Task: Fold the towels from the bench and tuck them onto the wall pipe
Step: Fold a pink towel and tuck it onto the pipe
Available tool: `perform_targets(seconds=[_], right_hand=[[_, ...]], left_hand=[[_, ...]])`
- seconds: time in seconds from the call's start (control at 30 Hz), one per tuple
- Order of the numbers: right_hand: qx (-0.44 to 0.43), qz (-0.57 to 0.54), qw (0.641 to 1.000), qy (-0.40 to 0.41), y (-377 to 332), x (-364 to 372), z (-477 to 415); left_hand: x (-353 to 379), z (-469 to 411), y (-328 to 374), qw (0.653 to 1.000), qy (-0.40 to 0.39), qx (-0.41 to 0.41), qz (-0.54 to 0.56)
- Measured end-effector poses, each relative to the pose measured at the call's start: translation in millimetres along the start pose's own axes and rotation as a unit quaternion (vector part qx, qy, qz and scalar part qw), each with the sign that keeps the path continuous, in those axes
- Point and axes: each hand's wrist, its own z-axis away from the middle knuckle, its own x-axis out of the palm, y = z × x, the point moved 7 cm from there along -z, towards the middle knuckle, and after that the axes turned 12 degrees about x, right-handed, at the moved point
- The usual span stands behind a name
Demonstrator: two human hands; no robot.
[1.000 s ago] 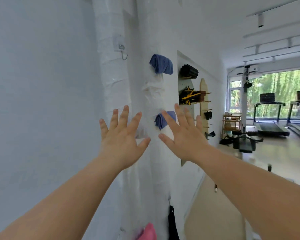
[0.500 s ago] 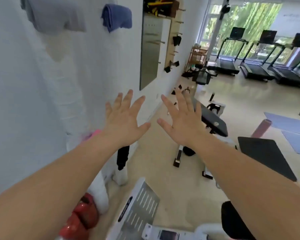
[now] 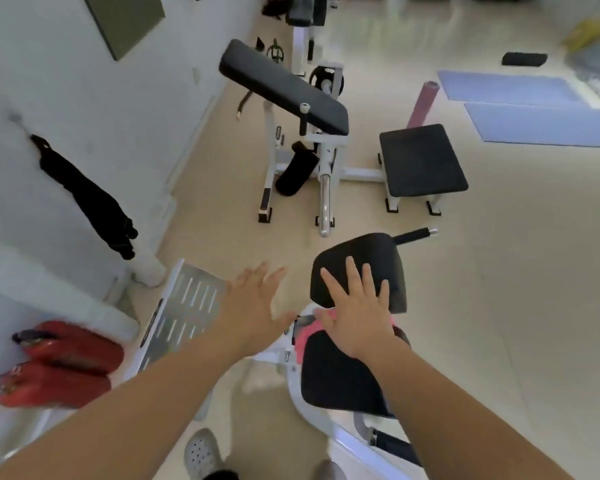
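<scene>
Both hands, left (image 3: 253, 308) and right (image 3: 359, 315), were spread and empty above the black padded worktop (image 3: 340, 375), where 1 crumpled pink cloth towel (image 3: 310, 332) lay unfolded at its far edge, seemingly not yet picked up

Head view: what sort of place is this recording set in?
Most likely a gym or fitness room. An angled padded bench on a white frame stands by the wall, with a weight plate behind it, a flat padded seat beside it, and blue exercise mats on the floor.
</scene>
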Motion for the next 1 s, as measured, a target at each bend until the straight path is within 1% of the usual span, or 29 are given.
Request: perform_targets(seconds=[0.13, 0.27, 0.33, 0.47, 0.57, 0.63, 0.7, 0.77, 0.9, 1.0], right_hand=[[0.052, -0.022, 0.997, -0.049, 64, 66, 13], [0.068, -0.052, 0.991, -0.101, 94, 123, 25], [0.087, -0.052, 0.989, -0.107, 105, 144, 24], [0.145, -0.085, 0.982, -0.085, 118, 168, 8], [0.183, -0.114, 0.975, -0.050, 117, 175, -4], [0.200, -0.121, 0.972, -0.019, 118, 179, -6], [0.204, -0.124, 0.971, -0.006, 119, 183, -7], [0.208, -0.132, 0.969, 0.004, 120, 186, -7], [0.207, -0.152, 0.965, 0.045, 122, 185, -5], [0.208, -0.134, 0.968, 0.032, 124, 190, -6]], left_hand=[[72, -11, 41, 0.997, -0.066, 0.000, 0.043], [118, -20, 68, 0.994, -0.081, 0.010, 0.078], [137, -31, 73, 0.991, -0.091, 0.012, 0.097], [174, -68, 70, 0.986, -0.114, 0.003, 0.125], [192, -98, 71, 0.981, -0.116, 0.002, 0.156], [200, -119, 73, 0.976, -0.115, 0.017, 0.184], [210, -142, 75, 0.971, -0.108, 0.044, 0.207], [219, -160, 75, 0.966, -0.112, 0.045, 0.229], [231, -184, 77, 0.958, -0.126, 0.031, 0.255], [238, -191, 74, 0.948, -0.155, -0.003, 0.279]])
